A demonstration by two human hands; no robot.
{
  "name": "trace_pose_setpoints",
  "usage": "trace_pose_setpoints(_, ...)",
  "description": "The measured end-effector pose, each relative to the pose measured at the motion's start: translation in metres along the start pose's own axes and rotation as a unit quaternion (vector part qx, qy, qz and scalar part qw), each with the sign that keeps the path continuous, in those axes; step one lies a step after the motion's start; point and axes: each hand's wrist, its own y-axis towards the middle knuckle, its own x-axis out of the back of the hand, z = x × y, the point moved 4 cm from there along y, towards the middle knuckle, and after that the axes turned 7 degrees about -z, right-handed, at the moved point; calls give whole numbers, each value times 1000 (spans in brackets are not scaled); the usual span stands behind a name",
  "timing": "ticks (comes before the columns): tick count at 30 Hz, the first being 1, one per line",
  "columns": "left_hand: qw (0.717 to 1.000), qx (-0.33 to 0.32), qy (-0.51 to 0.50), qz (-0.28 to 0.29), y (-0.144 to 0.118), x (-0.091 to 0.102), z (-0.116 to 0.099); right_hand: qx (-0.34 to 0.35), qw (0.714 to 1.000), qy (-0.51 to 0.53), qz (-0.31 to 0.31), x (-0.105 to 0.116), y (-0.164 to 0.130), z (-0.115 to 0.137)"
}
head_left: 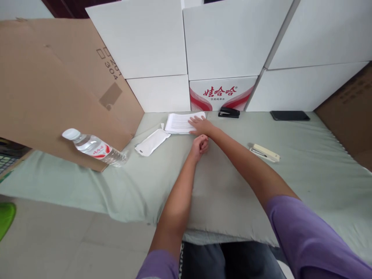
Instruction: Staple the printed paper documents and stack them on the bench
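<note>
A stack of printed white paper (179, 124) lies near the back of the green cloth. My right hand (200, 125) rests flat on its right end, fingers spread. Just in front of it, my left hand (200, 144) is curled into a fist on the cloth, with nothing visible in it. The white flat pouch (152, 142) lies left of the paper, its upper end near the stack's front corner. To the right of my right hand sits a black stapler (229, 112), apart from it.
A water bottle (97, 147) stands at the left beside a big cardboard panel (64, 85). White boxes (221, 42) wall off the back. A black phone (290, 115) lies at the back right. Nearer is a cream-coloured box cutter-like item (265, 152). The cloth-covered table (232, 209) has its edge before me.
</note>
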Motion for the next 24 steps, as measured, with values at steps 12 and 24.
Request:
trace_pose_setpoints(12, 999, -1, 8, -44, -4, 2, -3, -101, 995, 24, -9, 11, -15, 8)
trace_pose_setpoints(24, 980, -95, -21, -174, 1, 14, -10, -210, 941, 149, -218, 34, -40, -3)
